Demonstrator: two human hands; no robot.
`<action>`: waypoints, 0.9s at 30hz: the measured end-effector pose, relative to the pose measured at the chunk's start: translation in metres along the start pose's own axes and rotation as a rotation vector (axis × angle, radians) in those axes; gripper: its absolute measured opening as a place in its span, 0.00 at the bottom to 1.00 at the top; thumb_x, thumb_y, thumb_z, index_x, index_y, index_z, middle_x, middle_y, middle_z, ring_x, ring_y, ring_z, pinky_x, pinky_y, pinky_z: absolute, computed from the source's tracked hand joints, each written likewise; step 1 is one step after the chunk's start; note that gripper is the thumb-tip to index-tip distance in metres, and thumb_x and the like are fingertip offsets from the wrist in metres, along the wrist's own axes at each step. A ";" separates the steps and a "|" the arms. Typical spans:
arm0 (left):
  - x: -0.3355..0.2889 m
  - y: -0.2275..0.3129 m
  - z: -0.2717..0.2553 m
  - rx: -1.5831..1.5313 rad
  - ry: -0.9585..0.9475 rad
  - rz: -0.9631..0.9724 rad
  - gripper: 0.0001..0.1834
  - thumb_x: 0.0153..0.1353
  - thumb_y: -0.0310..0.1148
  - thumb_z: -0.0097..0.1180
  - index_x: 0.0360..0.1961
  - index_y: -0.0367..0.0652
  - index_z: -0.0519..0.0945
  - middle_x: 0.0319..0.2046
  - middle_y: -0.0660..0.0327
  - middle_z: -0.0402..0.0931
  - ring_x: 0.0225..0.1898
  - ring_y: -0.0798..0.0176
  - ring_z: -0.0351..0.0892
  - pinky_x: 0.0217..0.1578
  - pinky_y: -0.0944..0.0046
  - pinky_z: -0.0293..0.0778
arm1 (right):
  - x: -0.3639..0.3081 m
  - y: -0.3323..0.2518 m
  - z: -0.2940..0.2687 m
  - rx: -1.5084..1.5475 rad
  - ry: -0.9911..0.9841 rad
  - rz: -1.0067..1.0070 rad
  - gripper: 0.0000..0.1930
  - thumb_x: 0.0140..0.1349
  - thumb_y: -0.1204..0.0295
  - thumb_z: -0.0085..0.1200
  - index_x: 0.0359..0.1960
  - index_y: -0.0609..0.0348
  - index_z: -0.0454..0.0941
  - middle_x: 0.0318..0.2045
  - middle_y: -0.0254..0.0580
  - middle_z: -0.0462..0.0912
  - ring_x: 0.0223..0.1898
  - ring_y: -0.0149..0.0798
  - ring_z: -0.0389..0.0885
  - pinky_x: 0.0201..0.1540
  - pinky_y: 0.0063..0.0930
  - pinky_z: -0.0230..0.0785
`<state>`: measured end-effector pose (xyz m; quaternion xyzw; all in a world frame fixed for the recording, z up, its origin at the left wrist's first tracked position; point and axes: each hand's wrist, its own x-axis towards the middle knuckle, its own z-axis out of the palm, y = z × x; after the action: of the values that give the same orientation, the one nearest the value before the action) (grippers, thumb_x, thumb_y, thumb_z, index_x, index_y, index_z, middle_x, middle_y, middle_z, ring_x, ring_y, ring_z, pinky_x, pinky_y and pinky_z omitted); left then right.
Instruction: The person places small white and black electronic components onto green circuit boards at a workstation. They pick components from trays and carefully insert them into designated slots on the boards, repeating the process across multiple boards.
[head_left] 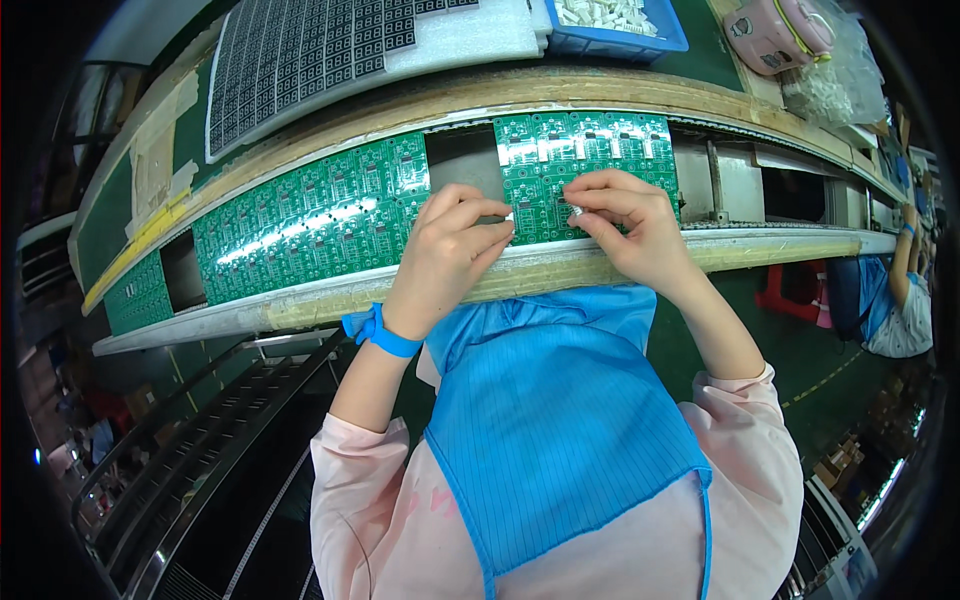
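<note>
A green circuit board panel (540, 215) lies on the rail line in front of me, with several small white connectors (590, 146) along its upper row. My right hand (632, 222) is over the panel's right part, thumb and fingertips pinching a small white connector (576, 212). At the panel's left edge is my left hand (452, 248), its fingers curled together around a small white piece (510, 219), probably the same kind of connector and mostly hidden. A blue wrist band (385, 332) circles my left wrist.
More green circuit board panels (310, 215) sit along the rails to the left. Beyond the rails are a foam tray of black digit displays (310, 60), a blue bin (612, 44) of white connectors and a pink container (768, 38). Another person (895, 305) is at the far right.
</note>
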<state>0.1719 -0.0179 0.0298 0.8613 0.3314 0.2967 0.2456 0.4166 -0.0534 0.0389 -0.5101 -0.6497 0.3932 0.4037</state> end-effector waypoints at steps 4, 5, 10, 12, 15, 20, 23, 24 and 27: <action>0.000 0.004 0.000 0.045 -0.006 0.001 0.07 0.48 0.23 0.70 0.31 0.37 0.88 0.40 0.61 0.84 0.44 0.55 0.77 0.44 0.58 0.75 | 0.000 -0.001 -0.001 -0.072 -0.011 -0.030 0.09 0.58 0.83 0.61 0.40 0.66 0.84 0.42 0.46 0.85 0.37 0.39 0.87 0.38 0.28 0.80; 0.001 0.006 -0.001 0.061 -0.010 0.001 0.07 0.48 0.23 0.69 0.32 0.37 0.88 0.40 0.61 0.83 0.45 0.54 0.77 0.44 0.58 0.75 | 0.000 -0.002 -0.001 -0.077 -0.009 -0.038 0.08 0.58 0.83 0.61 0.40 0.66 0.84 0.41 0.46 0.85 0.37 0.39 0.86 0.38 0.29 0.80; 0.002 0.011 -0.001 0.073 -0.020 -0.019 0.08 0.48 0.22 0.68 0.33 0.37 0.87 0.41 0.60 0.83 0.45 0.53 0.76 0.44 0.58 0.75 | 0.002 -0.004 -0.003 -0.162 0.030 -0.132 0.05 0.58 0.81 0.63 0.36 0.66 0.82 0.39 0.45 0.85 0.37 0.40 0.85 0.38 0.29 0.78; 0.002 0.010 0.000 0.046 -0.010 -0.028 0.09 0.48 0.22 0.68 0.33 0.36 0.87 0.41 0.60 0.83 0.45 0.53 0.76 0.44 0.58 0.76 | 0.002 -0.006 -0.002 -0.120 0.036 -0.056 0.05 0.57 0.81 0.63 0.36 0.65 0.82 0.38 0.45 0.85 0.37 0.41 0.85 0.38 0.29 0.77; 0.002 0.010 0.001 0.041 -0.002 -0.026 0.09 0.49 0.22 0.68 0.34 0.35 0.86 0.41 0.59 0.83 0.45 0.53 0.76 0.44 0.57 0.76 | 0.000 -0.008 -0.003 -0.105 0.013 -0.005 0.07 0.57 0.81 0.63 0.38 0.65 0.83 0.39 0.44 0.84 0.37 0.41 0.85 0.39 0.29 0.77; 0.000 0.009 0.003 0.037 0.045 -0.004 0.10 0.48 0.21 0.67 0.34 0.35 0.85 0.41 0.58 0.82 0.45 0.53 0.76 0.45 0.57 0.76 | 0.001 -0.004 -0.004 -0.191 -0.035 -0.132 0.11 0.58 0.82 0.62 0.43 0.65 0.84 0.41 0.43 0.83 0.38 0.40 0.84 0.38 0.28 0.76; 0.000 0.007 0.003 0.038 0.063 0.014 0.11 0.47 0.21 0.67 0.34 0.35 0.85 0.41 0.57 0.81 0.45 0.53 0.76 0.45 0.57 0.76 | 0.000 -0.007 -0.002 -0.138 -0.067 -0.041 0.11 0.58 0.83 0.60 0.43 0.65 0.84 0.41 0.42 0.83 0.39 0.41 0.84 0.38 0.29 0.76; 0.000 0.007 0.003 0.036 0.062 0.018 0.11 0.47 0.20 0.67 0.34 0.35 0.85 0.41 0.57 0.81 0.45 0.53 0.76 0.45 0.57 0.76 | 0.000 -0.006 -0.002 -0.168 -0.066 -0.065 0.12 0.58 0.83 0.61 0.44 0.64 0.84 0.40 0.42 0.83 0.39 0.41 0.84 0.38 0.30 0.76; 0.000 0.007 0.004 0.001 0.037 -0.013 0.10 0.48 0.21 0.68 0.34 0.35 0.86 0.42 0.59 0.83 0.45 0.52 0.76 0.44 0.57 0.76 | 0.001 -0.004 0.000 -0.278 -0.073 -0.151 0.16 0.55 0.82 0.62 0.48 0.62 0.83 0.38 0.43 0.83 0.38 0.43 0.83 0.39 0.34 0.76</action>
<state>0.1772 -0.0234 0.0308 0.8535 0.3417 0.3108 0.2411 0.4148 -0.0535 0.0425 -0.4961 -0.7486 0.2861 0.3340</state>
